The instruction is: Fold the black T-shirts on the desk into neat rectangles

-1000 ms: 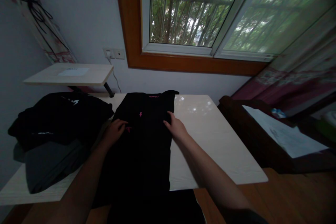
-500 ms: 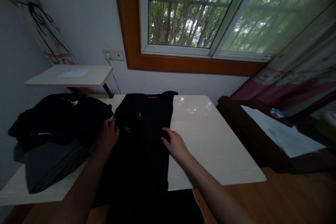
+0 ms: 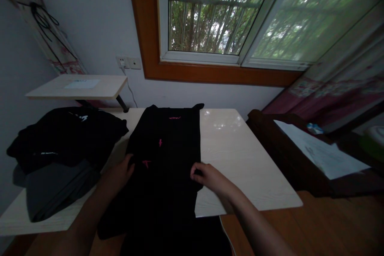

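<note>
1. The grip of the right hand (image 3: pixel 208 177) is pinched, thumb and forefinger curled together on the right edge of the black garment (image 3: pixel 175 150).
2. The left hand (image 3: pixel 121 172) bends at the garment's left edge; against the black, one cannot tell whether its grip pinches cloth.
3. The garment lies spread between both hands, reaching beyond them toward the far edge of the table (image 3: pixel 237 152).
4. Left of the left hand sits a heap of dark clothes (image 3: pixel 69 134), with gray cloth (image 3: pixel 55 188) at its near side.

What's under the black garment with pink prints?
The pale tabletop, which shows on both sides of the black garment. Whatever else may lie beneath is covered.
</note>
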### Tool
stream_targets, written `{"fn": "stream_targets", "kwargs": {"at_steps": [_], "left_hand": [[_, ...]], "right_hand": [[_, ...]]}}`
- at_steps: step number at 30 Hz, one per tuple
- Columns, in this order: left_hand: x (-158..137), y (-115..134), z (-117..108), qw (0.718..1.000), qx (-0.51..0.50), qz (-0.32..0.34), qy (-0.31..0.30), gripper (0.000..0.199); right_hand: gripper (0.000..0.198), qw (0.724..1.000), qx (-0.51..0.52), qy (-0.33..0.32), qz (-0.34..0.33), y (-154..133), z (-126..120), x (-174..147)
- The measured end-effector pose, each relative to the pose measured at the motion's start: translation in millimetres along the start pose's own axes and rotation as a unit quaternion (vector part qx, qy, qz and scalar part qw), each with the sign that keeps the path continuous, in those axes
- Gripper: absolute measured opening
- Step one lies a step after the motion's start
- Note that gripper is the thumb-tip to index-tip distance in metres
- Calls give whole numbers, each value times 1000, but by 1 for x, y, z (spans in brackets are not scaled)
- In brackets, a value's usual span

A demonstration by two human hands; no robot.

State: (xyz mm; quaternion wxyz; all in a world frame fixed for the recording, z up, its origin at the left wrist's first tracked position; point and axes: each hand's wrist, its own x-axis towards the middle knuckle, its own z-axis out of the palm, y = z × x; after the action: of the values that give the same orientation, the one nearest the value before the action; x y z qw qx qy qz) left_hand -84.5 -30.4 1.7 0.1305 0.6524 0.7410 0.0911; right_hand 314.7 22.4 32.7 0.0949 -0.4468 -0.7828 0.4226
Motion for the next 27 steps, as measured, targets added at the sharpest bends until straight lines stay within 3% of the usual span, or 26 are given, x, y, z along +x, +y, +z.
{"fn": "stream_targets", "kwargs": {"at_steps": [4,7,10,14,18,22,27], "left_hand": [[-6,-4,-6,997,-54,20,-49,49],[3,-1,-11,996,-81,27,-40,58],[18,1,-12,994,-103,16,-10,65],[32,-4,-11,990,-142,24,4,62],[25,-11,-20,979,-180,45,-84,55],[5,-16,-37,957,-202,72,-196,51],[2,-22,-50,954,-191,79,-216,51]], "right_hand": [[24,999,26,-33,-8,5,-15,-11],[43,998,48,39,8,13,-22,-1],[46,990,49,127,38,20,-24,19],[43,986,43,153,48,24,-25,37],[34,994,13,102,43,28,-31,29],[26,999,8,-19,35,27,-41,9],[34,994,49,-87,34,22,-52,1]]}}
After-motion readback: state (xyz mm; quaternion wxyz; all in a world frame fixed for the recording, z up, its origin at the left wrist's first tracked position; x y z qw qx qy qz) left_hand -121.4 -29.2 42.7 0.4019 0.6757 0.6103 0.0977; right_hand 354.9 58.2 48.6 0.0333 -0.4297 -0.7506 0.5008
